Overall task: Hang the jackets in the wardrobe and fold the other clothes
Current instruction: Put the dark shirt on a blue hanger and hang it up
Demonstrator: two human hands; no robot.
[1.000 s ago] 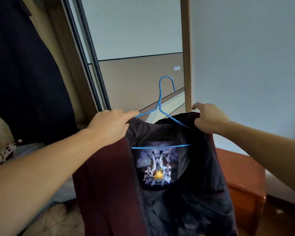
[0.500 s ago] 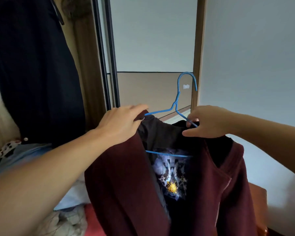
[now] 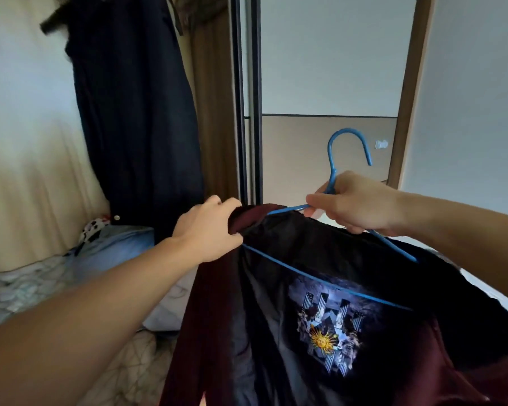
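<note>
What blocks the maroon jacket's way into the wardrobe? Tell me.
Nothing visible blocks it. The jacket is on the blue hanger, gripped by the left hand and right hand. A dark coat hangs left. The rail is out of view.

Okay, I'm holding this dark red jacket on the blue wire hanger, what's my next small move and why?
Probably pull the dark red jacket's collar over the blue wire hanger's left end with your left hand: that arm looks bare, while your right hand steadies the neck.

The maroon jacket [image 3: 217,332] is running off the bottom edge, and its shoulders are covering both ends of the blue hanger [image 3: 332,174]; the dark garment [image 3: 135,112] left of the hanger is blurring.
</note>
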